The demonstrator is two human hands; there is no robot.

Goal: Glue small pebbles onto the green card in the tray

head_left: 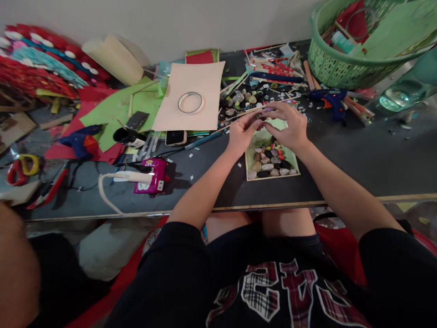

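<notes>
Over the far part of a shallow green tray [250,159] with a pale rim, my two hands meet at the fingertips. My left hand [241,132] is closed in a pinch, and so is my right hand [290,122]. Between their fingers is a small dark pebble [260,116], partly hidden. Rows of smooth pebbles [268,160] in black, grey, brown and red fill the tray's near half. The far half shows green beneath my hands. Just beyond my fingers lies a pile of loose pebbles [244,98].
Left stand a pink power adapter [150,176] with its cable, a blue glue gun [78,141], scissors [23,168] and pliers [51,184]. A cream sheet [205,82] bears a ring [190,103]. Right are another glue gun [330,102], a green basket [331,66] and a bottle [403,89].
</notes>
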